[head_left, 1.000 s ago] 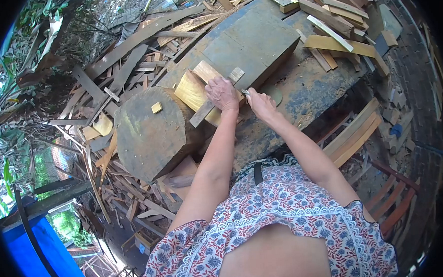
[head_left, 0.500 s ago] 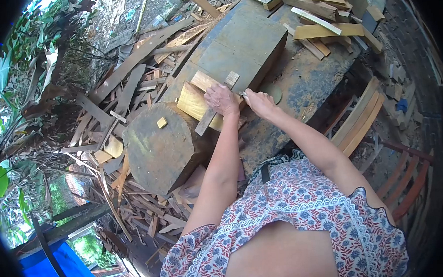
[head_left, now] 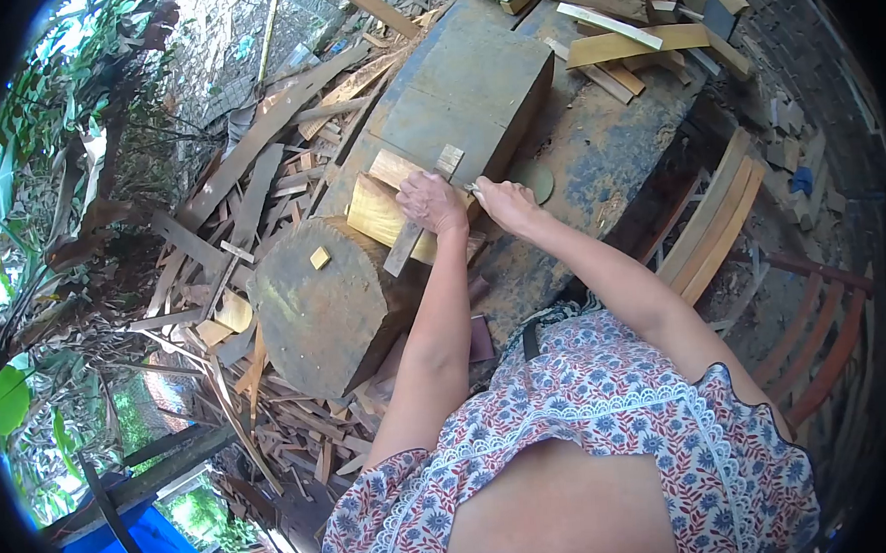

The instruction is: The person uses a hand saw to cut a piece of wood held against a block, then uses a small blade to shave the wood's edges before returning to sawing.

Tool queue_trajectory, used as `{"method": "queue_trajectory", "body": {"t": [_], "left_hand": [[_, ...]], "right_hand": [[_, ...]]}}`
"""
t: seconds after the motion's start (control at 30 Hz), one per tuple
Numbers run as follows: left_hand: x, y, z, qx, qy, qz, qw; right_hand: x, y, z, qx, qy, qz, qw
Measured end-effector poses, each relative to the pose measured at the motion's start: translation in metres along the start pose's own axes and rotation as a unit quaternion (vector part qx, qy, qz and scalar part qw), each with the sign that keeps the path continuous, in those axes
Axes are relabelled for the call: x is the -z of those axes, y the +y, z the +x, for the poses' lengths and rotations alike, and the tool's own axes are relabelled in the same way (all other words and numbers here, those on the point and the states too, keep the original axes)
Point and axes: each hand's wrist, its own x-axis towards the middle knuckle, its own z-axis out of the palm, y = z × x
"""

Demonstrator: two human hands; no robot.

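My left hand [head_left: 432, 201] presses down with bent fingers over a narrow wooden strip [head_left: 402, 251]. The strip lies slantwise across a yellow wooden board [head_left: 372, 208], and a paler piece of wood [head_left: 394, 166] shows just beyond it. Close to the strip's right side is my right hand [head_left: 507, 205], fingers pinched around a small thin tool whose tip points at the wood. Its kind is too small to make out. A small yellow wood block [head_left: 320, 257] rests on the round log stump [head_left: 315, 313] to the left.
A large squared timber [head_left: 474, 95] lies on the stained work table [head_left: 598, 168]. Stacked wood offcuts [head_left: 630, 16] fill the table's far end. Scrap wood [head_left: 259, 201] is heaped along the left. Curved slats [head_left: 711, 222] and a red-brown chair [head_left: 817, 337] stand at the right.
The whole view has shifted slightly. Both hands keep nearly the same place at the strip and the yellow board, with the right hand still pinched beside it.
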Motion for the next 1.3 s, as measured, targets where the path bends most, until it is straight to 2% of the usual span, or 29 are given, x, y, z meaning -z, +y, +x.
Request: {"method": "queue_trajectory", "body": {"t": [0.13, 0.2, 0.43, 0.63, 0.7, 0.97, 1.03, 1.2, 1.3], "left_hand": [[-0.002, 0.000, -0.002, -0.004, 0.015, 0.008, 1.000], [-0.003, 0.000, 0.000, -0.003, 0.010, 0.012, 1.000], [0.000, 0.000, -0.001, 0.005, -0.002, 0.013, 1.000], [-0.001, -0.001, -0.002, -0.006, 0.002, 0.016, 1.000], [-0.001, 0.000, -0.001, -0.002, -0.008, 0.015, 1.000], [0.007, 0.001, -0.001, -0.015, -0.017, 0.018, 1.000], [0.005, 0.000, -0.002, -0.014, -0.023, 0.026, 0.999], [0.002, 0.001, 0.001, -0.011, -0.015, 0.021, 1.000], [0.001, -0.002, -0.003, -0.014, -0.008, 0.017, 1.000]], "right_hand": [[0.015, 0.028, -0.047, 0.001, -0.013, 0.009, 1.000], [0.024, 0.033, -0.066, -0.037, -0.051, -0.018, 0.998], [0.001, -0.003, 0.006, 0.011, 0.005, -0.002, 1.000], [0.013, 0.022, -0.043, -0.009, -0.014, 0.002, 1.000], [0.021, 0.026, -0.061, -0.050, -0.046, -0.005, 0.998], [-0.010, -0.003, 0.007, -0.011, 0.023, 0.018, 1.000], [-0.006, 0.001, -0.003, -0.014, 0.023, 0.014, 1.000], [0.024, 0.025, -0.071, -0.063, -0.046, 0.010, 0.997], [0.015, 0.021, -0.056, -0.035, -0.017, 0.009, 0.999]]}}
